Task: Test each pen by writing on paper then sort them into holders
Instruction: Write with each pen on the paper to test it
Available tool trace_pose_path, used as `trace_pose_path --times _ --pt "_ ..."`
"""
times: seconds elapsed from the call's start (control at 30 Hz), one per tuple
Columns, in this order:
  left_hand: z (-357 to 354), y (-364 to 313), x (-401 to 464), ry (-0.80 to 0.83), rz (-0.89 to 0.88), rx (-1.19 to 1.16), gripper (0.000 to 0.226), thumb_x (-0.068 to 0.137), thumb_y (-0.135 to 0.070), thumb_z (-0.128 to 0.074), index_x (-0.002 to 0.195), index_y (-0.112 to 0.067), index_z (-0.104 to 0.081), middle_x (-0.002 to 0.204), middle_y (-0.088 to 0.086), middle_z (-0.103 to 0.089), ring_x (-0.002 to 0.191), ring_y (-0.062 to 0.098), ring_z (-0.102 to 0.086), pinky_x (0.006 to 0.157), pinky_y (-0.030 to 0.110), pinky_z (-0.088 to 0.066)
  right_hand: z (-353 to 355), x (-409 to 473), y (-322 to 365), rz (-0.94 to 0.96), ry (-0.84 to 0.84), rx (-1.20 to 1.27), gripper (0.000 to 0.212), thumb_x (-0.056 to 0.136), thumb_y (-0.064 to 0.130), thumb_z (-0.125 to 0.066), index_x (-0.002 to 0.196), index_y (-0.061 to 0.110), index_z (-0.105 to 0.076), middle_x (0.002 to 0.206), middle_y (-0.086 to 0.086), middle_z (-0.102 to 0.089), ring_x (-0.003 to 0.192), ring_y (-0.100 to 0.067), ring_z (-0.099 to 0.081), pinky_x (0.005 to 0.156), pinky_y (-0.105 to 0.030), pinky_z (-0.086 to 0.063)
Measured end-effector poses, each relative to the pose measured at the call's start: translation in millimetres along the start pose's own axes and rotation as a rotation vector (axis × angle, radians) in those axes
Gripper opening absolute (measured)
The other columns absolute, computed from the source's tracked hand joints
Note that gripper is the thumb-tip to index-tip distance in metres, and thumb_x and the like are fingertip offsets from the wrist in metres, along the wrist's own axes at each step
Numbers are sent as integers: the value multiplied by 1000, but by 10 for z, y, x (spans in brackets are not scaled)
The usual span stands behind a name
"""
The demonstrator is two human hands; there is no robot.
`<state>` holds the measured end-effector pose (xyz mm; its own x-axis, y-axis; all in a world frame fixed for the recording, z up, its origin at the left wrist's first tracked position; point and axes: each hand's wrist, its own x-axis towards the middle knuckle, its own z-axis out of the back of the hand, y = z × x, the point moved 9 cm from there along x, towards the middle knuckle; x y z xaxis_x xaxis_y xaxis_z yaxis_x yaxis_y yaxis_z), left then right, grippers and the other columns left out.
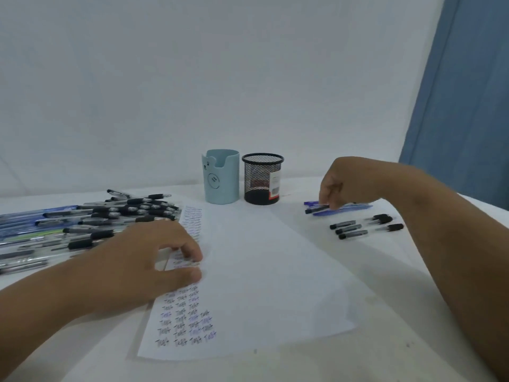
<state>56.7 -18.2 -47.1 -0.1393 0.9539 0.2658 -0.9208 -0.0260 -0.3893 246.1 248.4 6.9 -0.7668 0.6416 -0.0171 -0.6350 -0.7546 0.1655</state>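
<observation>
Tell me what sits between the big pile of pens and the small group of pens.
In the head view, the sheet of paper lies between the pile and the small group.

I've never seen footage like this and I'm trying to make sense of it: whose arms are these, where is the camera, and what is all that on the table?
There is no machine here. A person wears a wide-angle camera on the head, so this one picture looks forward and down at their own two arms.

The left hand rests on a sheet of paper whose left side is filled with rows of a short handwritten test word. To the left lies a big pile of pens.

The right hand reaches to the far right and pinches a black-capped pen lying by a blue pen. A few more pens lie just nearer.

At the back stand two holders: a pale blue cup and a black mesh cup.
</observation>
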Motion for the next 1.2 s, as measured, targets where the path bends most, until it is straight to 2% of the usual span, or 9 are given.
trace_pose_path --times 0.1,0.3,0.47,0.6,0.73,0.83,0.9,1.03,1.2 --pt "22 -5 1 -15 6 -19 32 74 -64 -69 102 -49 -67 111 -28 -65 109 -6 -58 89 24 -42 -19 -21 -253 -101 35 -41 20 79 16 -82 79 36 -79 77 11 -74 72 -8 -64 69 -25 -52" --pt "27 -9 -2 -38 9 3 32 74 -63 -70 103 -51 -66 112 -29 -65 108 -8 -57 87 23 -43 -93 -48 -342 -167 89 -104 23 76 14 -82 83 35 -81 84 12 -77 96 -14 -70 93 -36 -56" --pt "30 -6 7 -22 -10 21 41 74 -78 -62 105 -51 -66 113 -28 -65 109 -7 -58 87 23 -43 -109 -123 -325 -189 176 -124 21 80 10 -78 90 28 -81 82 10 -77 74 -5 -67 63 -18 -53" --pt "40 -21 9 -37 8 -4 31 74 -67 -68 102 -54 -66 111 -29 -65 108 -7 -57 87 23 -43 -91 -105 -204 -146 154 -165 22 81 10 -77 93 28 -80 89 7 -78 91 -8 -70 86 -28 -55" --pt "34 -44 -2 20 41 -7 30 75 -63 -67 103 -52 -66 112 -32 -65 107 -9 -58 90 27 -46 -14 -22 286 78 -88 -98 14 82 18 -68 83 28 -78 84 15 -75 81 -3 -68 80 -28 -55" --pt "160 -17 -4 -18 89 -43 23 77 -57 -69 99 -51 -70 106 -33 -68 102 -11 -61 87 21 -47 -107 -128 1050 389 -239 5 11 89 20 -68 91 23 -78 84 16 -72 71 6 -61 71 -10 -45" --pt "381 69 -19 -157 128 -115 9 82 -36 -77 90 -41 -76 97 -25 -73 91 -7 -66 79 16 -51 -244 -263 1492 521 -242 103 10 91 23 -69 98 23 -77 85 19 -68 74 0 -63 67 -9 -43" --pt "876 450 -164 -339 241 -95 18 88 -13 -74 86 -30 -77 85 -19 -73 72 3 -66 63 5 -45 -545 -436 2026 689 -182 162 17 95 33 -65 111 32 -71 97 23 -62 87 -1 -60 72 -8 -43" --pt "1334 1211 -590 -260 543 166 28 86 -8 -69 81 -35 -74 85 -16 -70 73 -4 -61 60 7 -37 -921 -457 2296 798 -140 62 30 99 52 -49 121 37 -63 116 24 -57 108 6 -49 94 -20 -43"
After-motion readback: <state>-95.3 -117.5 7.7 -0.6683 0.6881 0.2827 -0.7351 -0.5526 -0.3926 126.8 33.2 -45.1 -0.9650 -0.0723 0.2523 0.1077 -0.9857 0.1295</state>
